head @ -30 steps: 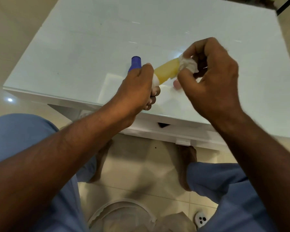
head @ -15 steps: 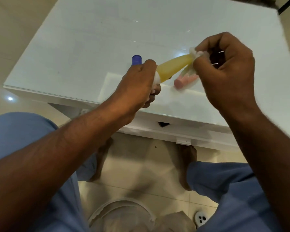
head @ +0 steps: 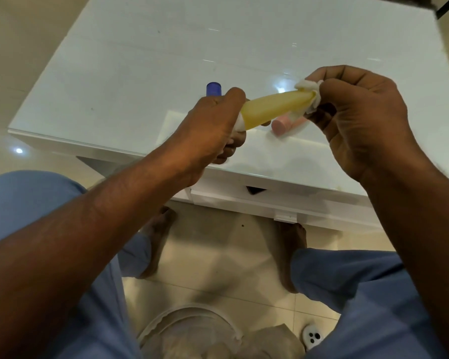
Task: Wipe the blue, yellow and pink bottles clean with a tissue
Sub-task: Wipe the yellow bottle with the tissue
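While left hand (head: 208, 123) gripped yellow bottle (head: 275, 107) above table (head: 140, 60), right hand (head: 358, 110) pinched tissue (head: 309, 88) round its far end; step 2 of 3; pink bottle (head: 283, 124) likely next, blue bottle (head: 214, 88) behind

A glossy white table (head: 145, 73) is seen from above, with a notched drawer front (head: 254, 196) set below its near edge. Beige floor tiles (head: 213, 257) are laid beneath it. Blue trouser legs (head: 353, 288) are seen at both lower corners, and bare feet (head: 157, 244) are planted under the table's near edge. A round white basket rim (head: 192, 310) and a small white disc with dark holes (head: 312, 336) are seen on the floor at the bottom edge.
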{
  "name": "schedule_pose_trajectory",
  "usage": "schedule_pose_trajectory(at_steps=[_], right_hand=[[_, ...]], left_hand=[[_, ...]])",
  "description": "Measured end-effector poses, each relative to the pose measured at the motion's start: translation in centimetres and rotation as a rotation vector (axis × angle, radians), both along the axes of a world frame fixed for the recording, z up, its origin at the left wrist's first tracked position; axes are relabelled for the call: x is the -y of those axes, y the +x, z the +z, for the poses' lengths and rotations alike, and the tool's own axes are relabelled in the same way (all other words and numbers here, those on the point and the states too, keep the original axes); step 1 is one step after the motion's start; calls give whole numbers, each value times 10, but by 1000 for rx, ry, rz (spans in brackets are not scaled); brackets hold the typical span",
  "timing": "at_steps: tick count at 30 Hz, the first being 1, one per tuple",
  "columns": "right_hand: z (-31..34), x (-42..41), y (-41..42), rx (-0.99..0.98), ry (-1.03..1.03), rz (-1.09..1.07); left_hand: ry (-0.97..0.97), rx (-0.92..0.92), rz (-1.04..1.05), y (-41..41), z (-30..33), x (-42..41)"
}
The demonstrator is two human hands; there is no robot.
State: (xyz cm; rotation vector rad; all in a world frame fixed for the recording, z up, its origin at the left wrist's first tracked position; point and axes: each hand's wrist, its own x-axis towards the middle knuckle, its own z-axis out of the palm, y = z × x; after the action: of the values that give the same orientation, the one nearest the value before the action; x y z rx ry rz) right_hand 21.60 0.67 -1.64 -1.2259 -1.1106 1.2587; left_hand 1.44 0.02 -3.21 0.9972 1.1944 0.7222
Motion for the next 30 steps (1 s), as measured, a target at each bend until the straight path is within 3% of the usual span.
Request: schedule_pose_trajectory(at_steps=[6, 10, 16, 21, 26, 30], right_hand=[[-7, 1, 0, 46, -93, 32], [-8, 5, -4, 63, -110, 108], [0, 7, -17, -107, -179, 55], [3, 16, -27, -189, -245, 135], [11, 21, -28, -159, -274, 312], [7, 22, -31, -181, -272, 309]], left_hand=[[84, -91, 3, 9, -1, 8], [69, -53, 33, 10, -3, 10], [71, -42, 96, 6, -1, 9], [87, -81, 108, 5, -1, 10], [65, -86, 114, 4, -2, 13], [114, -109, 161, 4, -1, 16]])
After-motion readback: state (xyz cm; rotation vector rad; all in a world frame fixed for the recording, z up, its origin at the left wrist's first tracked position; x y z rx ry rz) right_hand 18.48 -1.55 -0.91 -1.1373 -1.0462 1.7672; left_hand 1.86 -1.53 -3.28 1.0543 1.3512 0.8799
